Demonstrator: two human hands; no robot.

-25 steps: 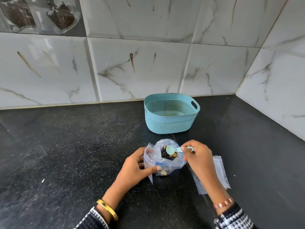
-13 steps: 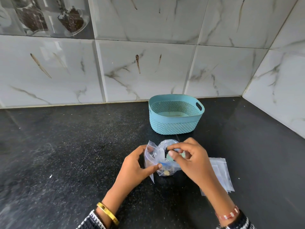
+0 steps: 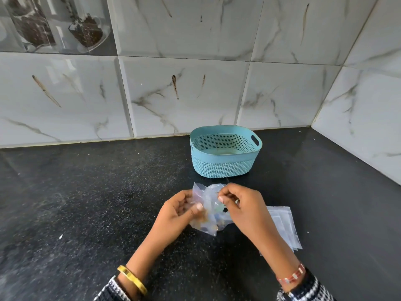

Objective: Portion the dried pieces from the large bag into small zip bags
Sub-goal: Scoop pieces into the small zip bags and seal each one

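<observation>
Head: crinkly clear bag [image 3: 207, 199], both hands.

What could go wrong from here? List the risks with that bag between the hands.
1. Both the left hand and the right hand grip the large bag by its crumpled upper film; a slip could let the dried pieces sag and spill onto the black counter.
2. The small zip bags lie partly under the right wrist; a pull back could drag or scatter them.
3. The teal basket stands just behind the bag and could be knocked.
</observation>
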